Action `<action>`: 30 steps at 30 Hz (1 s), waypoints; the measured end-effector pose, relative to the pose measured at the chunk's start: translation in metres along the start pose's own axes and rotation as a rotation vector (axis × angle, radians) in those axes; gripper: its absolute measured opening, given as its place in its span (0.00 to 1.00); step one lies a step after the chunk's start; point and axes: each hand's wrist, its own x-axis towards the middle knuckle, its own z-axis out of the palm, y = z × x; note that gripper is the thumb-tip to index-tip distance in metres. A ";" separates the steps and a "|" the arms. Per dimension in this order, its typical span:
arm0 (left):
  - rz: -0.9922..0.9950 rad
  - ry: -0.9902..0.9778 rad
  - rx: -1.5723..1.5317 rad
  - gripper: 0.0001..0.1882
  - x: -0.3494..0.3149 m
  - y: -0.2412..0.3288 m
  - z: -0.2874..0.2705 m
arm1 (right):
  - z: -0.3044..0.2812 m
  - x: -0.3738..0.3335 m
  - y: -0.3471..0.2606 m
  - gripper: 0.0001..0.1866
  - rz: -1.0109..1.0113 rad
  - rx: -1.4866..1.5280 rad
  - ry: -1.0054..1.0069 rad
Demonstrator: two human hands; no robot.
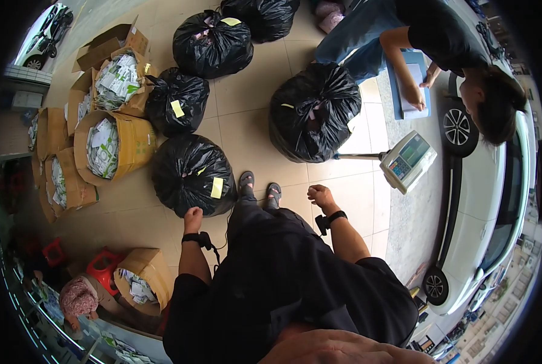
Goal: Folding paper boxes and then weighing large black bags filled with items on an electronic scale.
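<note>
My left hand (193, 219) hangs at my side with its fingers curled in, close to a knotted black garbage bag (189, 173) on the floor; whether it touches the bag I cannot tell. A pale yellow paper label (217, 187) is on that bag. My right hand (321, 196) is loosely closed in front of my right hip, with nothing visible in it. Ahead of it, another full black bag (301, 118) rests on a scale, whose display unit (407, 161) stands to the right on a post. Both wrists wear dark straps with small devices.
Cardboard boxes (128, 145) full of white and green packaging stand at the left, beside more black bags (213, 48). A co-worker at the far right writes on a blue clipboard (398, 112). A white car (477, 224) is parked at the right. Another person sits near red stools (104, 267).
</note>
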 end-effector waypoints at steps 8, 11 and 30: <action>-0.013 -0.044 -0.054 0.13 0.006 -0.011 0.004 | -0.004 0.012 -0.005 0.18 0.045 0.126 0.002; -0.055 -0.082 -0.053 0.12 0.008 -0.018 0.000 | -0.005 0.018 -0.018 0.18 0.053 0.156 0.016; 0.083 -0.255 0.004 0.17 0.160 0.159 -0.010 | 0.022 0.090 -0.082 0.20 0.084 0.244 0.127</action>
